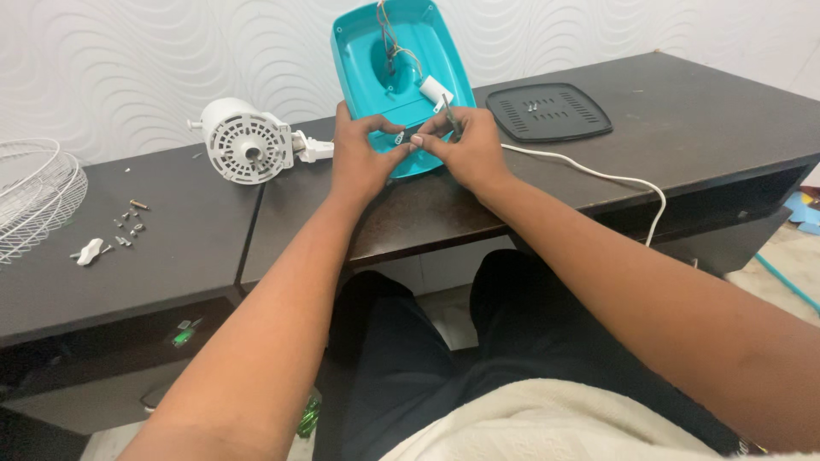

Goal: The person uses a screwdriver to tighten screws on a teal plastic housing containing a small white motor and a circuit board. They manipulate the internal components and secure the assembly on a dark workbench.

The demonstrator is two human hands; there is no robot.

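A teal plastic fan base shell [363, 72] lies upside down on the dark table [649, 128], with wires [389, 38] and a white capacitor block [434, 88] inside it. My left hand [359, 158] pinches a small part at the shell's near edge. My right hand [465, 145] meets it there, fingers closed around a thin metal tool [448, 111] and touching the same small part. What the small part is cannot be made out.
A white fan motor housing [243, 141] lies to the left. Several screws [128, 224] and a white knob [89, 251] lie further left, near a wire fan guard [34, 196]. A black vented cover plate [548, 111] sits right. A white cable [598, 177] runs off the table edge.
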